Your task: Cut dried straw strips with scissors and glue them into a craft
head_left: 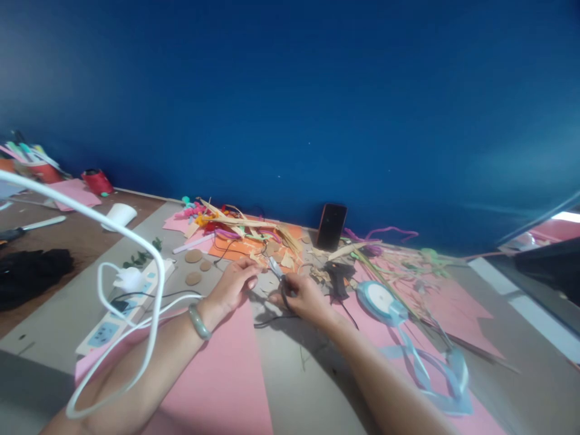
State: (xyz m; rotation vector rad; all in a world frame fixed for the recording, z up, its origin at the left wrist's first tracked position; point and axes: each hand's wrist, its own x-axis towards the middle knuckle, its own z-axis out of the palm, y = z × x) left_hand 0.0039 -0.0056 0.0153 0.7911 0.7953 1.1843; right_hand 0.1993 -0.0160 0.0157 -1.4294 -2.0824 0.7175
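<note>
My right hand point(301, 296) is wrapped round the dark handles of a pair of scissors point(274, 266), whose metal blades point up and away from me. Just left of the blades, my left hand point(235, 281) is closed in a pinch, and whatever lies between its fingertips is too small to make out. A green bangle point(199, 322) circles the left wrist. Torn scraps of orange paper point(231, 248) lie beyond the hands. Several round brown discs point(193, 278) rest to the left of my left hand. Pink paper point(217, 374) lies under the left forearm.
A white cable point(159, 290) loops across the left foreground by a power strip point(106, 329). A phone point(331, 226) leans against the blue wall point(290, 109). Right of my hands are a black glue gun point(339, 278) and a blue ribbon spool point(378, 300). Dry strips point(235, 222) lie at the back.
</note>
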